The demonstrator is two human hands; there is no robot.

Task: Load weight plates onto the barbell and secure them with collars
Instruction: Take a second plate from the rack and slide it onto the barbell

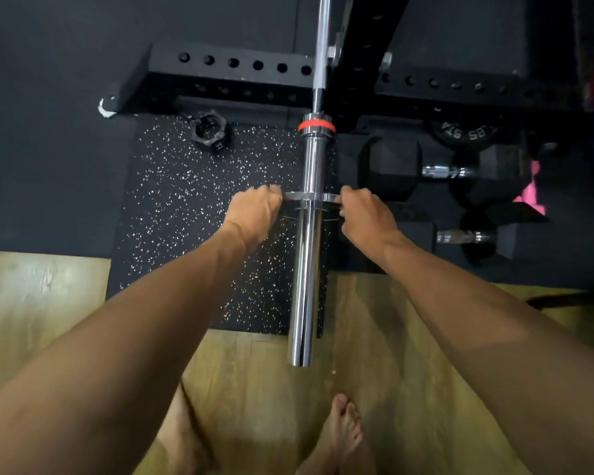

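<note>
A chrome barbell sleeve (306, 269) points toward me, with an orange ring (317, 126) at its inner shoulder. A thin silver weight plate (294, 197) sits edge-on around the sleeve, about midway along it. My left hand (254, 209) grips the plate's left edge and my right hand (364, 214) grips its right edge. A black collar (210, 130) lies on the speckled mat, up and to the left of the sleeve.
The black rack beam (234, 68) with holes crosses behind the bar. Black hex dumbbells (395, 162) lie right of the sleeve. The speckled rubber mat (186, 217) meets a wooden floor (42, 289), where my bare feet (343, 426) stand.
</note>
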